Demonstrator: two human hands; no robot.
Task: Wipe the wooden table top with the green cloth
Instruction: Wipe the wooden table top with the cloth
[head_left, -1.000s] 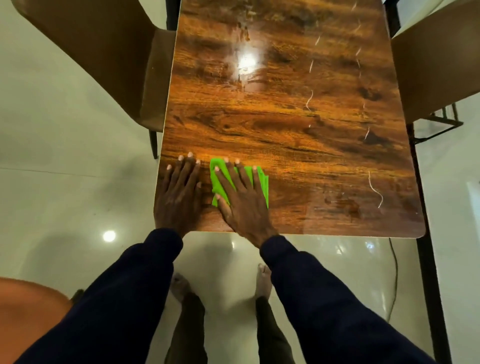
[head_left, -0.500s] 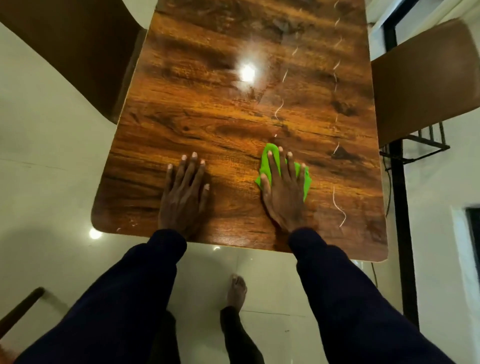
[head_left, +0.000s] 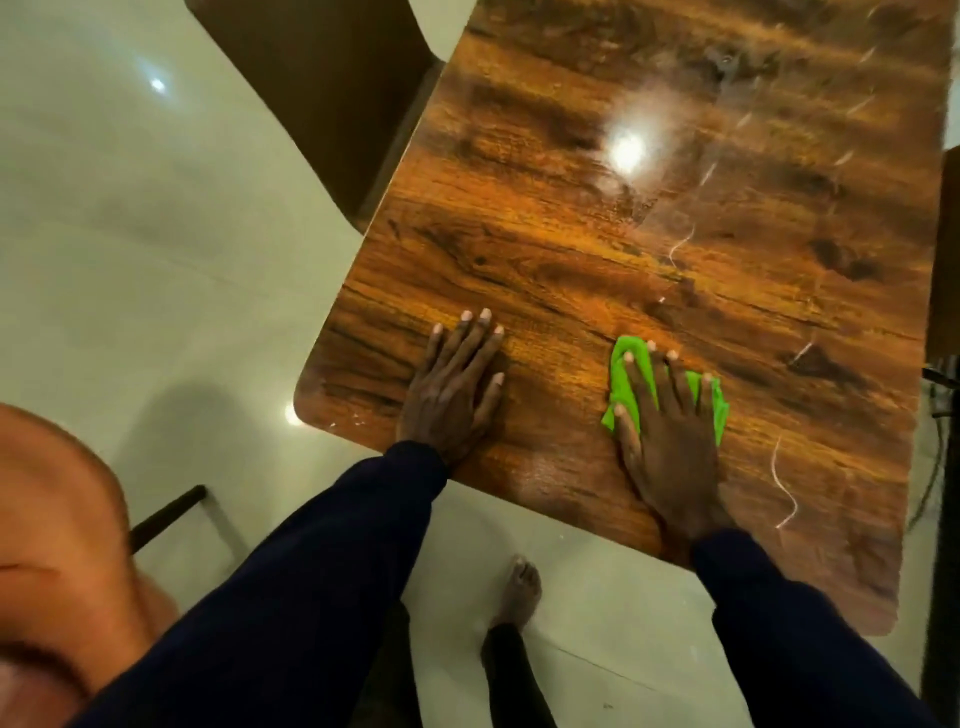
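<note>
Green cloth (head_left: 623, 364), crumpled and lying flat on the wooden table top (head_left: 597, 249), pinned under the right hand (head_left: 662, 431). Showing beyond the fingertips, beside the thumb and past the little finger; the middle hidden beneath the palm. Pressing down with an open, spread hand, not gripping: fingers (head_left: 636, 382) stretched long and slightly apart, tips resting on the cloth, probably for covering more wood in one stroke and keeping the fabric from bunching.

Lying near the front edge of the table, toward its right half, just in front of the wrist.

Resting flat on bare wood to the left, well apart from the cloth, the left hand (head_left: 452, 395), holding nothing, fingers extended and close together, thumb out to the side. Serving as a support, by judgement, for leaning the body over the table while the other hand is wiping.

Remaining ahead of the fingertips and to their right, thin pale wavy streaks (head_left: 782, 483) and a hazy patch around the lamp reflection (head_left: 626, 150), so much surface probably waiting for wiping.
</note>
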